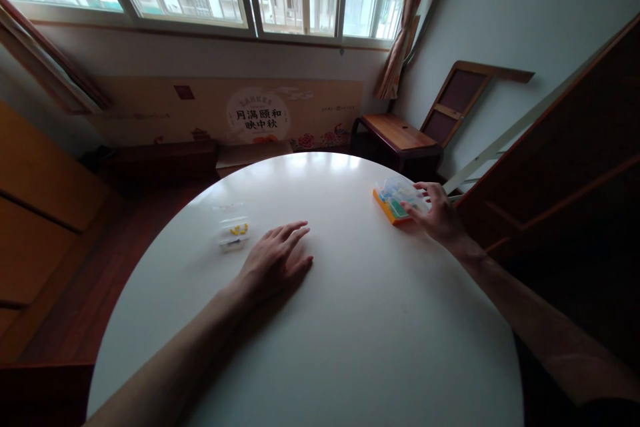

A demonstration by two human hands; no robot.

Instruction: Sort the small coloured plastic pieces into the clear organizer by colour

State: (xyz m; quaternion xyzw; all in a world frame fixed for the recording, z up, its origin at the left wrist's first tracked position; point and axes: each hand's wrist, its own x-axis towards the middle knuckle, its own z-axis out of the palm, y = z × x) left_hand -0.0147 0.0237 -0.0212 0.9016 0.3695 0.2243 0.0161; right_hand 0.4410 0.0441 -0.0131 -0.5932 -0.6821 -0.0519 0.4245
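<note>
My left hand (277, 258) rests on the white round table (350, 340) with its fingers stretched out and nothing in it. Just left of it lies a small clear plastic case (233, 221) with several yellow pieces (239, 229) and something dark inside. On the right side, my right hand (436, 213) grips a clear plastic lid or container (406, 192) between thumb and fingers. Beneath that sits an orange box (384, 205) with green and blue things in it. Whether the clear piece touches the box, I cannot tell.
The table's curved right edge runs close to my right hand. Beyond the table stand a wooden chair (400, 132) and a printed cardboard panel (175, 107) under the window. A dark wooden panel (560, 167) leans at the right.
</note>
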